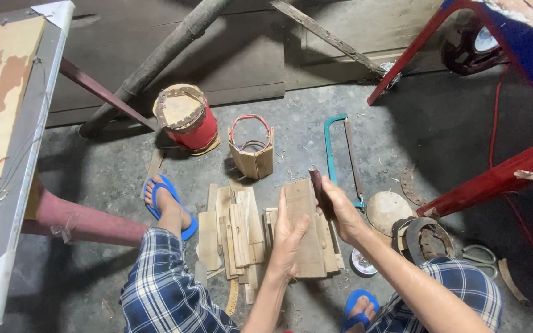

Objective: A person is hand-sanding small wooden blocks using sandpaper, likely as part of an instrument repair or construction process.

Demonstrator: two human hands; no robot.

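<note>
A rough grey concrete floor (pixel 316 132), strewn with wood chips, carries everything here. On it lie a heap of short wooden slats (pixel 232 237), a teal-framed hacksaw (pixel 340 157), a round wooden disc (pixel 387 211) and curved dark strips (pixel 424 237) near a pair of scissors (pixel 479 254). Farther back stand a small red drum-shaped container (pixel 187 120) with a wooden top and an open tub of upright slats (pixel 252 151) bound by a red hoop.

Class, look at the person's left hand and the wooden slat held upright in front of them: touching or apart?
Touching. The head view shows the left hand pressed flat against the wooden slat, fingers lying on its face.
</note>
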